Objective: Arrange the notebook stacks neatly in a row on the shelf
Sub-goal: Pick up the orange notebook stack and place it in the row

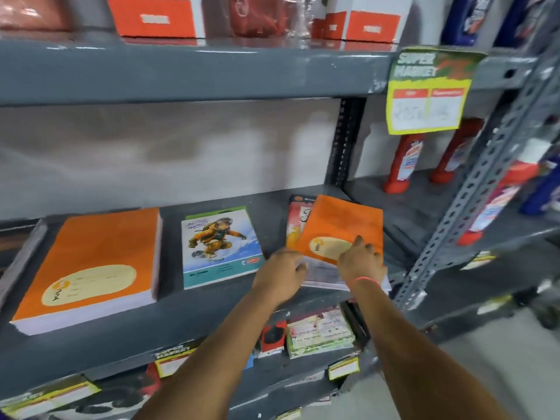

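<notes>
From the head camera, the grey shelf (169, 325) carries three lots of notebooks in a rough row. At its left end lies a thick orange stack (91, 265), square enough to the front edge. In the middle lies a thin notebook with a cartoon cover (219, 247), also fairly square. Toward the right end, near the upright post (472, 207), sits the third stack (339, 231), orange on top, and this is the one being handled.

That stack lies skewed: its long axis runs from the front edge back toward the rear right corner, so it is turned clockwise against its neighbours. Its top book is slid off the ones below, whose pale edges show at the front, and a red-covered book (295, 219) pokes out from under it on the left.

Both hands are on it. The left hand (280, 272) is at the stack's front left corner, fingers curled narrowly round the edge; how firmly it grips I cannot tell. The right hand (362, 259) rests on the cover near the front right, fingers spread wide and pressing flat, holding nothing. A red thread circles that wrist.

I judge the coming move to be a turn of the stack anticlockwise, to bring its long axis square with the front edge. The stack lies directly ahead of both hands; the right hand is over it, the left beside it.
</notes>
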Demonstrator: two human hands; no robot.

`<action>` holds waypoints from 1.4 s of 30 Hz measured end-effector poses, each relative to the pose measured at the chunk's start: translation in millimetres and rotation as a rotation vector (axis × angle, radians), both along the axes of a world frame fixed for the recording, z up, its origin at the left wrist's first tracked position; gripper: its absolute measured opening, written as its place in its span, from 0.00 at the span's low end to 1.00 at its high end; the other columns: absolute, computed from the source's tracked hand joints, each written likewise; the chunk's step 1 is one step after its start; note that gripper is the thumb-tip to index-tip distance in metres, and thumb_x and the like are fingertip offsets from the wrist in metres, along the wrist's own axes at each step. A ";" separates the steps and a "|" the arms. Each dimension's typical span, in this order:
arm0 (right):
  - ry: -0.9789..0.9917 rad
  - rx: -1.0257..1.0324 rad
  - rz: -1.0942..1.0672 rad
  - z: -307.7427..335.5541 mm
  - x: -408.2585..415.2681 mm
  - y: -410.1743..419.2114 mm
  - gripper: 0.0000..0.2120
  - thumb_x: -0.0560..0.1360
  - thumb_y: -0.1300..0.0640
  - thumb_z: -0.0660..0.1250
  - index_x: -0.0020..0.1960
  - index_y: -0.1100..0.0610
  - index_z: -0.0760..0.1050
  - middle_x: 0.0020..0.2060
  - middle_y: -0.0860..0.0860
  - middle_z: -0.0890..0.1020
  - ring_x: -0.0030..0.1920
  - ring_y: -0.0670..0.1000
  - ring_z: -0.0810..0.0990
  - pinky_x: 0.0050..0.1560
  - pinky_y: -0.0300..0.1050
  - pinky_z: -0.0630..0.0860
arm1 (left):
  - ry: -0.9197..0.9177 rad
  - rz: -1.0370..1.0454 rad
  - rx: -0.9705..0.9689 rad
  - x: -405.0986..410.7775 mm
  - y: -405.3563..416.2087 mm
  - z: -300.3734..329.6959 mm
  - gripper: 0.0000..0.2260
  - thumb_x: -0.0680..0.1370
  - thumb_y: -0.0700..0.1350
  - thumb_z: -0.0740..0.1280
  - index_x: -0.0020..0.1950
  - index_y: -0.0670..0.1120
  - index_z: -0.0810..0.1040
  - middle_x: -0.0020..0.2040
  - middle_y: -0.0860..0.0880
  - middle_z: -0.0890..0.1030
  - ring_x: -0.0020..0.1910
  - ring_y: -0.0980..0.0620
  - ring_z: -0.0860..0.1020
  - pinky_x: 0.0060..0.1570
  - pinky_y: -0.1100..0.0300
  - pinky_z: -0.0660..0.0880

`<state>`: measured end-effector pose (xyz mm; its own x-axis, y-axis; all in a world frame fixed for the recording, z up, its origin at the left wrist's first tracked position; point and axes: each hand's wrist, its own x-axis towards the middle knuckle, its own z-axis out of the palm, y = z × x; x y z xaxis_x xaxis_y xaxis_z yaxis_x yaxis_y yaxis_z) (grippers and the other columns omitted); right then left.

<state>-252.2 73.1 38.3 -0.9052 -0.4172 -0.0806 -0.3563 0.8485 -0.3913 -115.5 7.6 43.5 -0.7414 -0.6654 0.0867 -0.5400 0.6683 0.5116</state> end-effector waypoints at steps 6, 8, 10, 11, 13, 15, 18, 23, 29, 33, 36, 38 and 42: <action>-0.128 -0.066 0.056 -9.0 -32.8 40.5 0.15 0.75 0.62 0.59 0.58 0.67 0.75 0.58 0.66 0.79 0.57 0.64 0.78 0.50 0.49 0.73 | -0.146 0.128 0.100 -52.0 -13.3 -3.6 0.12 0.79 0.45 0.56 0.55 0.41 0.75 0.56 0.41 0.80 0.52 0.43 0.79 0.43 0.55 0.69; -0.176 -0.132 0.041 -7.4 -37.5 43.9 0.13 0.75 0.62 0.61 0.55 0.66 0.77 0.56 0.65 0.80 0.55 0.63 0.78 0.44 0.46 0.69 | -0.119 0.207 0.088 -59.0 -18.1 -4.6 0.12 0.79 0.44 0.56 0.56 0.41 0.75 0.57 0.41 0.80 0.53 0.42 0.79 0.44 0.53 0.72; -0.235 -0.206 -0.021 -7.2 -39.9 43.2 0.12 0.74 0.63 0.62 0.53 0.68 0.77 0.54 0.66 0.81 0.52 0.63 0.79 0.43 0.45 0.66 | -0.085 0.279 0.121 -64.7 -22.9 -4.9 0.12 0.78 0.43 0.57 0.57 0.41 0.75 0.58 0.40 0.80 0.54 0.40 0.79 0.48 0.51 0.75; -0.261 -0.235 -0.054 -7.2 -41.4 41.7 0.12 0.73 0.64 0.62 0.52 0.69 0.77 0.51 0.66 0.81 0.48 0.63 0.78 0.42 0.45 0.66 | -0.070 0.305 0.171 -67.0 -24.8 -4.6 0.12 0.78 0.43 0.58 0.57 0.40 0.75 0.58 0.40 0.80 0.54 0.40 0.79 0.47 0.52 0.75; -0.317 -0.297 -0.120 -8.2 -44.3 38.7 0.10 0.72 0.65 0.62 0.48 0.69 0.78 0.44 0.63 0.80 0.42 0.59 0.75 0.41 0.45 0.68 | -0.025 0.357 0.343 -71.2 -27.8 -4.0 0.12 0.77 0.43 0.61 0.57 0.39 0.75 0.58 0.40 0.80 0.54 0.41 0.79 0.45 0.53 0.74; -0.359 -0.356 -0.195 -10.3 -48.1 37.9 0.04 0.71 0.64 0.64 0.42 0.66 0.75 0.41 0.61 0.77 0.41 0.58 0.74 0.41 0.46 0.69 | 0.056 0.394 0.529 -75.1 -27.5 -3.1 0.13 0.76 0.42 0.64 0.58 0.38 0.74 0.58 0.40 0.79 0.54 0.41 0.79 0.47 0.53 0.75; -0.356 -0.424 -0.319 -14.5 -53.9 35.0 0.05 0.71 0.63 0.65 0.41 0.65 0.73 0.43 0.62 0.79 0.45 0.60 0.77 0.47 0.53 0.75 | 0.146 0.408 0.607 -79.5 -25.0 -2.2 0.10 0.74 0.38 0.65 0.54 0.38 0.75 0.56 0.39 0.80 0.51 0.42 0.79 0.46 0.54 0.75; -0.274 -0.383 -0.367 -11.6 -54.2 26.1 0.14 0.69 0.61 0.62 0.53 0.65 0.76 0.53 0.62 0.80 0.56 0.64 0.76 0.56 0.55 0.74 | 0.197 0.386 0.551 -79.3 -19.4 6.2 0.06 0.73 0.37 0.64 0.47 0.38 0.77 0.52 0.40 0.82 0.49 0.42 0.80 0.40 0.58 0.72; -0.343 -0.607 -0.254 18.3 -36.6 17.2 0.05 0.72 0.68 0.61 0.41 0.65 0.75 0.39 0.59 0.75 0.40 0.57 0.73 0.40 0.45 0.68 | 0.307 0.465 0.524 -48.1 -22.8 24.7 0.10 0.73 0.38 0.65 0.53 0.38 0.79 0.55 0.40 0.82 0.54 0.42 0.79 0.54 0.53 0.77; -0.379 -0.656 -0.107 40.0 -5.1 -13.9 0.10 0.70 0.67 0.63 0.31 0.62 0.70 0.35 0.57 0.75 0.40 0.56 0.71 0.41 0.45 0.68 | 0.439 0.597 0.486 4.8 -36.7 48.2 0.05 0.72 0.36 0.66 0.45 0.39 0.81 0.53 0.37 0.82 0.49 0.43 0.79 0.47 0.55 0.74; -0.479 -0.668 0.051 49.6 31.8 -43.8 0.14 0.70 0.67 0.64 0.27 0.59 0.67 0.28 0.55 0.71 0.34 0.56 0.70 0.35 0.43 0.68 | 0.507 0.681 0.460 55.7 -49.1 63.1 0.06 0.68 0.36 0.67 0.43 0.35 0.81 0.51 0.34 0.82 0.49 0.40 0.80 0.49 0.51 0.76; -0.541 -0.660 0.168 55.3 63.0 -60.2 0.10 0.70 0.67 0.66 0.31 0.61 0.71 0.29 0.54 0.71 0.32 0.54 0.70 0.30 0.37 0.69 | 0.518 0.745 0.425 94.7 -55.6 71.0 0.06 0.64 0.41 0.68 0.36 0.38 0.79 0.52 0.34 0.82 0.53 0.37 0.79 0.52 0.50 0.76; -0.597 -0.616 0.367 54.1 131.1 -93.5 0.17 0.69 0.67 0.67 0.26 0.55 0.66 0.32 0.56 0.73 0.37 0.53 0.73 0.39 0.43 0.70 | 0.443 0.895 0.393 172.2 -68.3 74.8 0.06 0.59 0.45 0.64 0.26 0.46 0.68 0.36 0.43 0.75 0.41 0.47 0.71 0.39 0.60 0.68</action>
<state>-121.0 -20.4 92.4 -0.5880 -0.7929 -0.1598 -0.1555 0.3047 -0.9397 56.7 -60.8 118.3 0.0742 -0.9911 -0.1107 -0.4652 -0.1326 0.8752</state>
